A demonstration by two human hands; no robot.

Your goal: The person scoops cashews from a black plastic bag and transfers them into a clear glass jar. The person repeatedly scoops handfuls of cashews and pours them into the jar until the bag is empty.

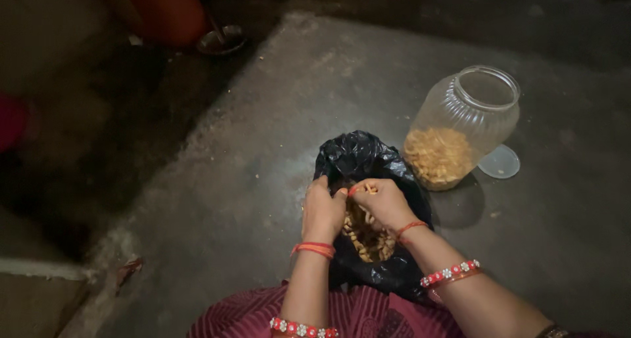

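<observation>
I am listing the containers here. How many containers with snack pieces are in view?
2. A black plastic bag on the floor under both hands, and a clear jar to its right, partly filled. Others may be hidden in the dark.

1. The single head view looks steeply down from above the person's lap onto the grey concrete floor [263, 180].
2. It sits close over the crumpled black plastic bag [358, 155], facing forward.
</observation>
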